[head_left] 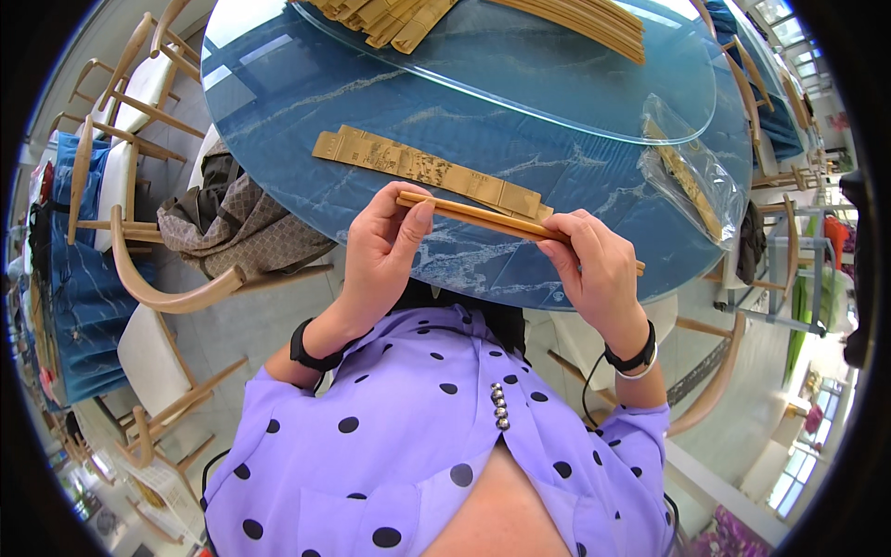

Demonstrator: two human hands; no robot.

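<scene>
"What's the biggest thing here?"

"A round, blue, marble-patterned table (278,111), with a clear glass turntable (566,97) on its far side."

"And on the glass?"

"Flat gold-tan strips (394,19) piled far left, and long tan strips (585,28) stacked far right."

"Nearer?"

"A crinkled clear plastic bag (722,197) at right, a golden strip (690,183) inside. A flat golden wrapper (427,172) lies mid-table."

"The hands?"

"The left hand (382,246) pinches slim light-brown wooden sticks (483,215) at one end; the right hand (596,265) grips them toward the other, just on the wrapper's near side."
</scene>
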